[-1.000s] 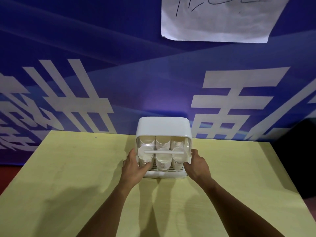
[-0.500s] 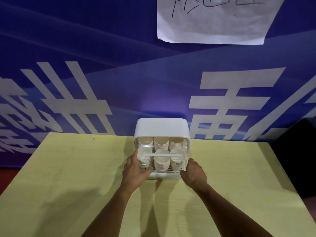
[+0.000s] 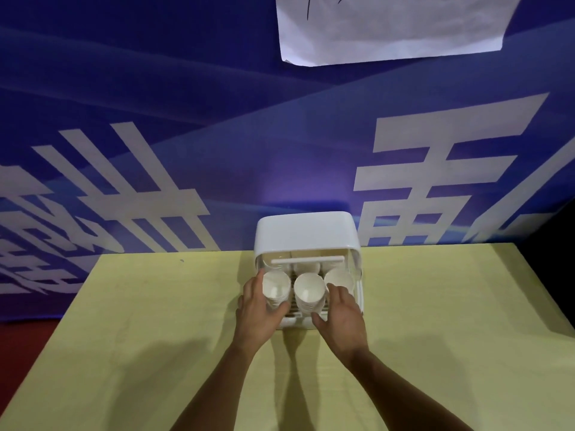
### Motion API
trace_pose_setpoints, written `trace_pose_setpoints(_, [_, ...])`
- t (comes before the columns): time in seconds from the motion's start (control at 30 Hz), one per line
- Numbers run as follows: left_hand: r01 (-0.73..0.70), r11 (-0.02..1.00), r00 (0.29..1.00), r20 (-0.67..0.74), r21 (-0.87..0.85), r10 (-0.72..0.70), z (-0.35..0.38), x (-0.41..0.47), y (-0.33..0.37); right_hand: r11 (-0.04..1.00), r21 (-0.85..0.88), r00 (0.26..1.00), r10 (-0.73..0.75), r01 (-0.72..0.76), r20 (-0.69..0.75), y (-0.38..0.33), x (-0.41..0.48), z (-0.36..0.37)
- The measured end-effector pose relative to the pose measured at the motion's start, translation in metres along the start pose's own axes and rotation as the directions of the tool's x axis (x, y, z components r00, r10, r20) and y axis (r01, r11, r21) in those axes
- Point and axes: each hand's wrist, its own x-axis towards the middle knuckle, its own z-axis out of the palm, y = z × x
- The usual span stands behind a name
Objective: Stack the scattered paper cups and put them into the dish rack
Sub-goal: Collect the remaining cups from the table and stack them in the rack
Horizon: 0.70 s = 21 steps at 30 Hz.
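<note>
A white dish rack (image 3: 306, 231) stands at the table's far edge, its clear front lid with a white bar handle (image 3: 308, 260) swung up. Three stacks of white paper cups lean toward me in its front row, with more cups behind them under the lid. My left hand (image 3: 255, 312) wraps around the left cup stack (image 3: 276, 286), thumb under it and fingers along its left side. The middle cup stack (image 3: 308, 292) stands free between my hands. My right hand (image 3: 343, 318) covers the lower part of the right cup stack (image 3: 339, 276), fingers over it and thumb spread below.
The rack stands on a pale yellow table (image 3: 155, 337), against a blue banner wall (image 3: 186, 119) with large white characters. A white paper sheet (image 3: 389, 26) hangs on the wall above. The table's right edge drops into a dark area.
The clear lid went from shut over the cups to swung up. Both hands left the rack's front corners and moved onto the outer cup stacks. The camera came closer.
</note>
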Motion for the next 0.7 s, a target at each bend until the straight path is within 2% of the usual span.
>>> trace_pose_setpoints(0.1, [-0.002,1.000,1.000,0.004,0.029,0.002,-0.001,0.008,0.000,1.000,-0.015,1.000,0.007,-0.007,-0.009,-0.003,0.008,0.002])
trace_pose_setpoints(0.3, [0.002,0.999,1.000,0.006,-0.052,-0.002,0.000,0.010,-0.007,0.999,-0.034,1.000,-0.007,0.007,0.007,-0.006,0.025,0.005])
trace_pose_setpoints(0.57, [0.074,0.993,0.997,0.019,-0.090,-0.073,0.016,0.020,-0.023,0.998,-0.056,0.998,-0.004,0.007,0.066,-0.006,0.034,0.010])
trace_pose_setpoints(0.7, [0.129,0.983,0.992,0.018,-0.132,-0.128,0.028,0.031,-0.029,0.997,-0.043,0.996,-0.058,0.061,0.069,-0.004,0.038,0.010])
